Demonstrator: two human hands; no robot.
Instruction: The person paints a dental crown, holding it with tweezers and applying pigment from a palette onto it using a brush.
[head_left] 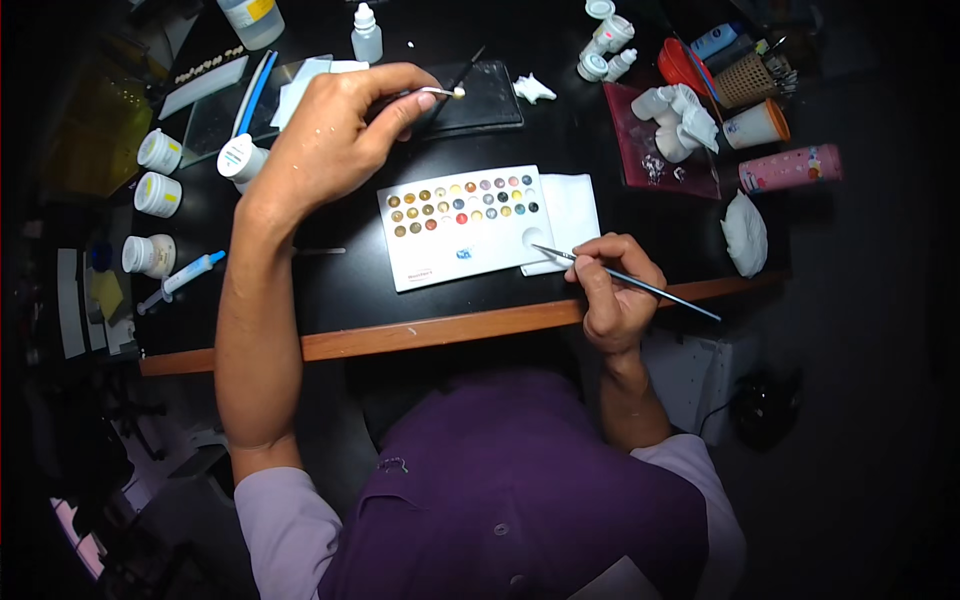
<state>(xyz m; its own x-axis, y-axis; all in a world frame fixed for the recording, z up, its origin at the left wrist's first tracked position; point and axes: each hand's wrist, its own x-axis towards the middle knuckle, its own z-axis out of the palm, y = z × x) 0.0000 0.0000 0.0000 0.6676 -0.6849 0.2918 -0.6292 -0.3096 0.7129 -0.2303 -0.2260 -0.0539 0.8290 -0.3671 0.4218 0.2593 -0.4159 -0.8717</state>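
My left hand (365,115) is raised over the far middle of the table, thumb and fingers pinching a thin metal holder (443,93). At the holder's tip sits a small cream-coloured piece, like a dental crown (459,92). Between the fingers of my right hand (617,285) is a fine paintbrush (650,288) with a dark handle. Its tip meets the round shallow well (534,240) at the right end of a white palette (430,262). Rows of coloured paint dots line the palette's far part. A folded white tissue (573,205) lies partly beneath its right side.
Behind the palette lies a dark glass slab (485,105) with another brush across it. White jars (158,195), a syringe (190,275) and a dropper bottle (367,38) stand or lie around. At right are a red tray (635,165), cups and crumpled tissue (744,235).
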